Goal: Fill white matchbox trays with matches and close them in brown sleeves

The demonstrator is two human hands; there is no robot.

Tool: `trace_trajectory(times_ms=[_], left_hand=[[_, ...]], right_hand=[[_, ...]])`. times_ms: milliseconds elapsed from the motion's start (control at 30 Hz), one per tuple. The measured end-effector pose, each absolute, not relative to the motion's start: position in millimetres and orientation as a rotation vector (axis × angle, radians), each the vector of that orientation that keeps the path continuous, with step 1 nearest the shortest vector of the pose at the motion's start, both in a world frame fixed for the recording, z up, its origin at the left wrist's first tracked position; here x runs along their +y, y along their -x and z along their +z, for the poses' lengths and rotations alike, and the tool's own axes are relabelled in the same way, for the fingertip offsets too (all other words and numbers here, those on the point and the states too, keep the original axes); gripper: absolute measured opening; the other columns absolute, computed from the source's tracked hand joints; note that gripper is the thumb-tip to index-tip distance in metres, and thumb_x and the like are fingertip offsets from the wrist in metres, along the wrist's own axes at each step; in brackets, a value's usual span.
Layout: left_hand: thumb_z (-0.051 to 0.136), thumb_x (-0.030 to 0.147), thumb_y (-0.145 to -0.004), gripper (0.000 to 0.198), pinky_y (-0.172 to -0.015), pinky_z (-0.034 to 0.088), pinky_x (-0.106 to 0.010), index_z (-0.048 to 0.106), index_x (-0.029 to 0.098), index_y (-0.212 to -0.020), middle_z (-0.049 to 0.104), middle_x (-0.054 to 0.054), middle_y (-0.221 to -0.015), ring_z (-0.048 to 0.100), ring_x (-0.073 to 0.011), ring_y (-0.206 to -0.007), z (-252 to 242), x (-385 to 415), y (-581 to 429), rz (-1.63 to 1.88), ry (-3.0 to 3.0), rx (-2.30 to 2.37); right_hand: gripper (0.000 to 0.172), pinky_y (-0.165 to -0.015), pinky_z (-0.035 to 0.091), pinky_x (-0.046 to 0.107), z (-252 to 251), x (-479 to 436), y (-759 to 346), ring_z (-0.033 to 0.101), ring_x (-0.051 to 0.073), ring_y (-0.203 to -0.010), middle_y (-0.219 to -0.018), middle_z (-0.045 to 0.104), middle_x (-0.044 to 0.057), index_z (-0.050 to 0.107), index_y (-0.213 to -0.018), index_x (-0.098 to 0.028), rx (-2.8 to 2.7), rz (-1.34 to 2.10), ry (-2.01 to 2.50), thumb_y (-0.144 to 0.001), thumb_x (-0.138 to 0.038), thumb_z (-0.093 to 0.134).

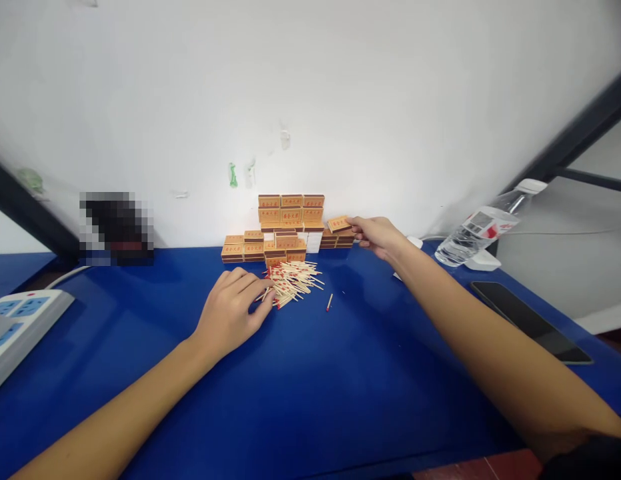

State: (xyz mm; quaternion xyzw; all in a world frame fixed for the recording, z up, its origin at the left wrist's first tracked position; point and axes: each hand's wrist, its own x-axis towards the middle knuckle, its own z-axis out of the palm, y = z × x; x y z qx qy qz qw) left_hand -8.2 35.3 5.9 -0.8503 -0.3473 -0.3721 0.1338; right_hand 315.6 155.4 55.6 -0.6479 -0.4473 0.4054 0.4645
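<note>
There are two bare hands: one left hand (235,307), one right hand (375,235). The right holds one orange cardboard matchbox (339,224). Two upper rows of orange matchboxes (291,215) show three each; lower ones overlap too much to count. One red-tipped wooden match (329,302) lies apart from one uncountable heap of red-tipped matches (295,283). One clear plastic bottle (483,223), one flat black phone (530,323).

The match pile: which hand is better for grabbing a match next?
The left hand, I think: it's at the edge of the match pile. The right hand is farther away and holding a matchbox.
</note>
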Motion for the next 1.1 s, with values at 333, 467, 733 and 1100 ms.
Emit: trace_trajectory(times_ms=[333, 467, 733, 1100], left_hand=[[0.064, 0.020, -0.102, 0.010, -0.075, 0.046, -0.037, 0.073, 0.017, -0.103, 0.074, -0.003, -0.086, 0.062, -0.0205, -0.080, 6.0, 34.1, 7.1, -1.059, 2.492, -0.979], [0.064, 0.019, -0.101, 0.009, -0.073, 0.047, -0.037, 0.072, 0.016, -0.104, 0.074, -0.003, -0.086, 0.062, -0.0205, -0.080, 6.8, 31.9, 6.2, -1.060, 2.486, -0.951], [0.065, 0.018, -0.100, 0.011, -0.073, 0.048, -0.038, 0.072, 0.015, -0.107, 0.075, -0.005, -0.088, 0.063, -0.0214, -0.080, 10.1, 30.8, 5.4, -1.000, 2.478, -0.895], [0.063, 0.019, -0.101, 0.011, -0.074, 0.050, -0.038, 0.073, 0.016, -0.107, 0.075, -0.005, -0.089, 0.063, -0.0211, -0.081, 14.2, 26.4, 4.6, -0.964, 2.484, -0.866]], right_hand=[[0.033, -0.039, 0.029, 0.021, 17.8, 91.3, -322.2, 0.042, 0.008, -0.046, -0.058, 0.057, 0.001, 0.064, -0.068, -0.017, -1.355, 0.992, 1.776, -0.090, -0.037, 0.077], [0.029, -0.053, 0.046, 0.029, 21.3, 92.2, -350.8, 0.060, 0.017, -0.061, -0.077, 0.072, 0.009, 0.075, -0.088, -0.018, -1.509, 0.631, 1.894, -0.093, -0.046, 0.069], [0.024, -0.106, 0.047, 0.057, 33.0, 102.7, -454.4, 0.066, 0.043, -0.116, -0.113, 0.077, 0.017, 0.074, -0.093, -0.024, -1.783, 0.062, 2.083, -0.082, -0.044, 0.070], [0.059, -0.094, 0.053, 0.053, 34.9, 95.3, -456.3, 0.070, 0.042, -0.109, -0.117, 0.075, 0.024, 0.067, -0.126, -0.014, -1.842, -0.024, 2.098, -0.083, -0.053, 0.074]])
